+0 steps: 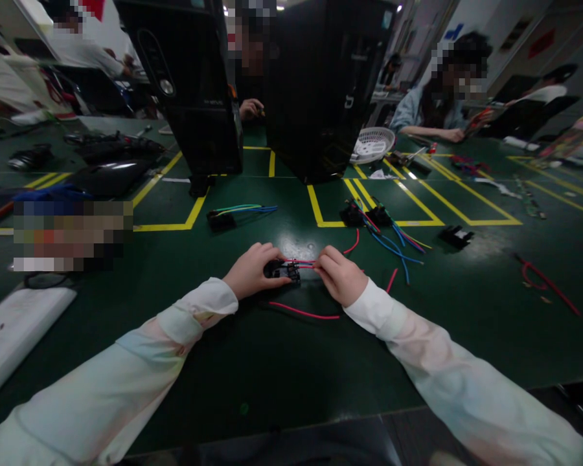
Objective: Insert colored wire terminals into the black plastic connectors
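My left hand (pixel 257 268) grips a small black plastic connector block (pixel 287 273) low over the green table. Coloured wires (pixel 305 263), red and blue, run from that block to my right hand (pixel 339 273), whose fingers are pinched around them. A loose red wire (pixel 304 311) lies on the table just below my hands. Short red wire pieces (pixel 392 280) rest near my right wrist. Beyond my left hand is another black block (pixel 221 221) with blue, green and yellow wires. Past my right hand sit more black blocks (pixel 354 213) with wires attached.
Two tall black computer cases (pixel 320 90) stand at the back. A white basket (pixel 375 144) is beside them. To the right are a black block (pixel 457 236) and a curled red wire (pixel 547 278). A white box-like object (pixel 19 330) lies left. Other people (pixel 447 97) sit around the table.
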A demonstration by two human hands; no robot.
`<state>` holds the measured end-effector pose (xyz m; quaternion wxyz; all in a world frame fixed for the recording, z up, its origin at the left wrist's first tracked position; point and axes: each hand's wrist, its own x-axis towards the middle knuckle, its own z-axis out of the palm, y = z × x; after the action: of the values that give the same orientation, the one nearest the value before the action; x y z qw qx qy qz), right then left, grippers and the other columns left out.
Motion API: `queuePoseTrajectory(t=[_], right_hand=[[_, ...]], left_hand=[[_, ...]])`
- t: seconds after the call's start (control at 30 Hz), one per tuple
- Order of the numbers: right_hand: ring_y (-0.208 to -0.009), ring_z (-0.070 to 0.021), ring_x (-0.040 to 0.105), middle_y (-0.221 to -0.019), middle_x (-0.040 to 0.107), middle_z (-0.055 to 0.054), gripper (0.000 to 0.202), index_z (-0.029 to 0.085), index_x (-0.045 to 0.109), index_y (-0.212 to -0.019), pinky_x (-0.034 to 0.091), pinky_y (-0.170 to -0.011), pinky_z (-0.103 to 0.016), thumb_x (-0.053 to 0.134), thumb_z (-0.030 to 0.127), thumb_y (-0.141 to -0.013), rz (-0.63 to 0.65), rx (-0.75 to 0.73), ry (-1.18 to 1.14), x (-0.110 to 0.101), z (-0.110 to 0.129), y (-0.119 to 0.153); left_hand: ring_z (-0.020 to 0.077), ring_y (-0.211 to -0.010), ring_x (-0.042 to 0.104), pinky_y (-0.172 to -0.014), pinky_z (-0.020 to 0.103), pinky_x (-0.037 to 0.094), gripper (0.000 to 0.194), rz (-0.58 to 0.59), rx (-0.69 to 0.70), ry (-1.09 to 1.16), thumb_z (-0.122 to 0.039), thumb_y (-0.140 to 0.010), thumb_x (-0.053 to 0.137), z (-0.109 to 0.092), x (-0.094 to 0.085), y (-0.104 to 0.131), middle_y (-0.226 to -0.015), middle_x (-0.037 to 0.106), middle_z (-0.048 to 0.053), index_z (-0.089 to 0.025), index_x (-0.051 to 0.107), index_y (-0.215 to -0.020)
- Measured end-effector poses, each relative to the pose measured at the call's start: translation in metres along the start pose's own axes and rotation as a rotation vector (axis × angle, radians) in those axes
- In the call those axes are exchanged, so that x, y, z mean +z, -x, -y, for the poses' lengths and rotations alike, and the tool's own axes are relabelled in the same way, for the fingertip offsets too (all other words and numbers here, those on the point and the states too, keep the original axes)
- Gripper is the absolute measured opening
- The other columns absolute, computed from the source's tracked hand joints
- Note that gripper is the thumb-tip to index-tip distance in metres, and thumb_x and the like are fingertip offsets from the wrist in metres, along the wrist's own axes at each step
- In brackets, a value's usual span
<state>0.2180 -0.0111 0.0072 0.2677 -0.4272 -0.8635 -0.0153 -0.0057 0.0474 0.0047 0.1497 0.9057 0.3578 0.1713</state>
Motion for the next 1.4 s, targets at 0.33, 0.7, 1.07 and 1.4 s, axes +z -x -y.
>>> queuePoseTrajectory(t=[0.33, 0.7, 1.07, 1.4], right_hand=[[-0.072, -0.0137, 0.048, -0.083, 0.047, -0.006, 0.018, 0.018, 0.048, -0.077, 0.043, -0.066, -0.024, 0.034, 0.017, -0.089, 0.053, -0.014, -0.005, -0.0006, -0.0005, -0.0008], [-0.071, -0.0130, 0.048, -0.086, 0.048, -0.007, 0.018, 0.017, 0.050, -0.078, 0.042, -0.064, -0.023, 0.035, 0.017, -0.089, 0.091, -0.018, 0.052, -0.0029, 0.0001, -0.0006], [-0.074, -0.0127, 0.050, -0.090, 0.048, -0.007, 0.018, 0.017, 0.052, -0.082, 0.042, -0.063, -0.023, 0.036, 0.018, -0.089, 0.098, 0.022, 0.059, -0.0045, 0.0019, -0.0002], [-0.073, -0.0122, 0.050, -0.094, 0.048, -0.008, 0.019, 0.016, 0.053, -0.083, 0.042, -0.060, -0.022, 0.035, 0.019, -0.089, 0.075, 0.007, 0.126, -0.0045, 0.0020, 0.0007]], left_hand=[[0.0217, -0.084, 0.046, -0.072, 0.033, 0.039, 0.040, 0.002, 0.005, -0.012, -0.053, -0.072, 0.058, 0.0005, 0.0000, 0.0004, -0.091, 0.054, 0.004, -0.019, 0.056, -0.093], [0.0219, -0.085, 0.047, -0.073, 0.033, 0.039, 0.039, 0.008, 0.003, -0.009, -0.053, -0.072, 0.058, -0.0005, -0.0001, -0.0002, -0.092, 0.055, 0.005, -0.020, 0.056, -0.093], [0.0221, -0.086, 0.047, -0.073, 0.033, 0.039, 0.039, 0.007, 0.007, -0.005, -0.051, -0.072, 0.059, 0.0006, 0.0000, 0.0004, -0.092, 0.055, 0.005, -0.019, 0.056, -0.093], [0.0222, -0.087, 0.047, -0.073, 0.034, 0.039, 0.039, 0.007, 0.002, 0.000, -0.052, -0.072, 0.060, 0.0009, 0.0004, -0.0004, -0.093, 0.055, 0.005, -0.019, 0.056, -0.093]])
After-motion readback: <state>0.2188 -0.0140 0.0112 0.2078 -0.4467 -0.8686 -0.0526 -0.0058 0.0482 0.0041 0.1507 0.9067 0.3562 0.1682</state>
